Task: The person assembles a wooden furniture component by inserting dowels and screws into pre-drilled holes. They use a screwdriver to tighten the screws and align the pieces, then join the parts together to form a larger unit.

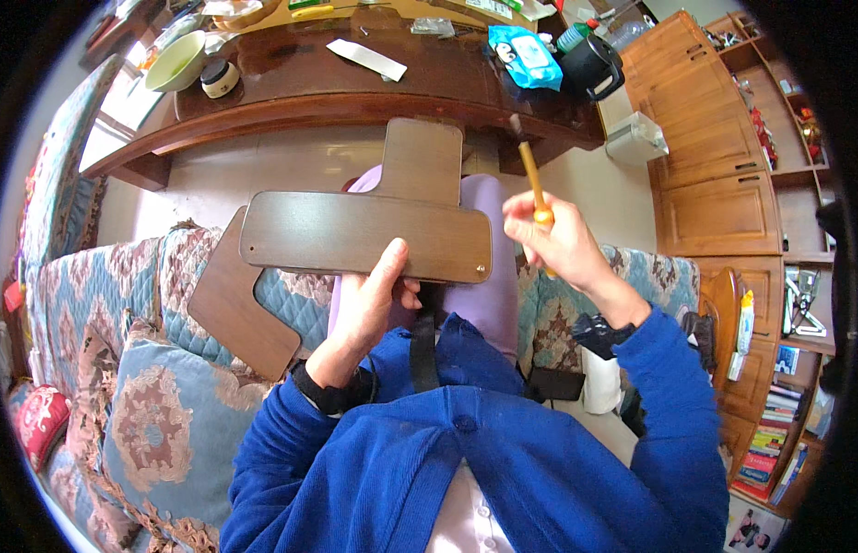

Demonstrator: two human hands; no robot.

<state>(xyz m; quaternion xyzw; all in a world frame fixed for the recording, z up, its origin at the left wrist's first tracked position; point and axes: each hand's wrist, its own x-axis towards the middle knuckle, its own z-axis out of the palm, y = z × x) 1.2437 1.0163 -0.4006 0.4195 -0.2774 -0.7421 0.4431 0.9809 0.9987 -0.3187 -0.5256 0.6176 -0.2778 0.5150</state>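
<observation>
Dark brown oblong wooden board (355,235) should lie steady; left hand (372,300) clasps it, right hand (565,241) grips a slim amber-yellow tool (531,173).

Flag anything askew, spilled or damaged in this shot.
No spill or damage visible. One mismatch: the long board has a shiny spot, likely a screw, near its lower right corner but only a dark dot, perhaps an empty hole, lower left.
</observation>
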